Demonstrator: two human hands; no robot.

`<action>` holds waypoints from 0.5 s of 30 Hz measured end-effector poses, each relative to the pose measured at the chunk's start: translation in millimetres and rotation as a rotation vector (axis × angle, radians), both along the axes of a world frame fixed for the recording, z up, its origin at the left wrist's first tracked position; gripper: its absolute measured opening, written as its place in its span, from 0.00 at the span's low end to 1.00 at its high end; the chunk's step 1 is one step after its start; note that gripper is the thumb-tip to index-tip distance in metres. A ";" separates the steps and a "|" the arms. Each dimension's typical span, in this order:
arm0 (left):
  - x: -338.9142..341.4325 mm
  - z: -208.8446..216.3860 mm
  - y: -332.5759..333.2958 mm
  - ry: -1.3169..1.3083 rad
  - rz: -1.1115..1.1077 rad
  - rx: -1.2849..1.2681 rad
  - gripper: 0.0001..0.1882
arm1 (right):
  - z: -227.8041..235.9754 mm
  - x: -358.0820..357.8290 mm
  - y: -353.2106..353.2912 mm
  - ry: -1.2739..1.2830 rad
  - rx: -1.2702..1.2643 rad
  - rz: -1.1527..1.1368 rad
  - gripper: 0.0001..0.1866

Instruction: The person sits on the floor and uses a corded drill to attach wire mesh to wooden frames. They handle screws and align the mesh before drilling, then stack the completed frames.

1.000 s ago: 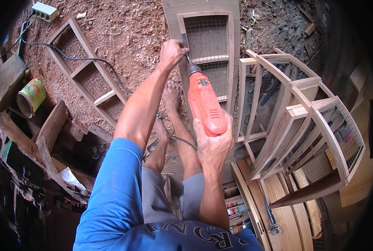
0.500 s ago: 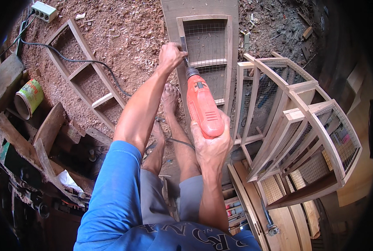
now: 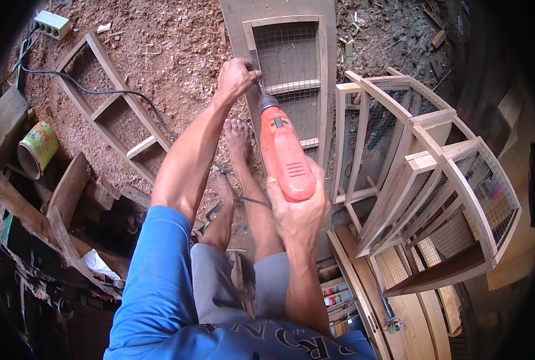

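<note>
My right hand (image 3: pixel 300 210) is wrapped round the rear of a red power drill (image 3: pixel 286 156). The drill points forward, its chuck (image 3: pixel 268 102) over the left rail of a wooden frame with wire mesh (image 3: pixel 286 54). This frame lies on a board (image 3: pixel 234 15) on the ground. My left hand (image 3: pixel 237 78) is closed, pinching a dark narrow strip (image 3: pixel 255 59) that lies along the same rail, just ahead of the chuck. The drill's tip is hidden beside the strip and fingers.
Another curved wooden frame (image 3: pixel 108 105) lies on the shavings at left, crossed by a black cord (image 3: pixel 93 90). Several mesh frames (image 3: pixel 423 144) stand stacked at right. At left are a tin can (image 3: pixel 37 150) and a power strip (image 3: pixel 52 24). My bare feet (image 3: pixel 238 141) stand near the board.
The whole scene has shifted slightly left and up in view. Both hands keep their grip, and the drill stays at the left rail.
</note>
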State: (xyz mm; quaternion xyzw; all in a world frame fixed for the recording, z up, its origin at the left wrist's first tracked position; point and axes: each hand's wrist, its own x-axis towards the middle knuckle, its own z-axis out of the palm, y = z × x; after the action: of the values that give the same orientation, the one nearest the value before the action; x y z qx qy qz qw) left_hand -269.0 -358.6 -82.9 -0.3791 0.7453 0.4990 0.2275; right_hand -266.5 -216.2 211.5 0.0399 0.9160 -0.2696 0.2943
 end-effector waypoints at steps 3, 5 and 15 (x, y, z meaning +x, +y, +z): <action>-0.1 -0.9 -1.9 0.006 -0.001 0.016 0.14 | 4.5 -7.4 -2.7 -0.033 0.013 -0.032 0.28; -1.4 -0.7 -4.2 0.013 0.001 0.026 0.14 | 3.9 -11.7 -5.6 -0.017 0.029 -0.013 0.29; -2.0 5.2 -2.4 -0.027 0.043 0.054 0.14 | 5.7 -10.2 -8.2 -0.010 0.108 0.108 0.28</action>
State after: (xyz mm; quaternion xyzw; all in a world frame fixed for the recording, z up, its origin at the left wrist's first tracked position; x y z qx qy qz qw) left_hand -271.0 -361.0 -77.7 -0.3956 0.7201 0.5185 0.2370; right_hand -276.7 -224.4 217.2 0.0078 0.9286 -0.2032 0.3104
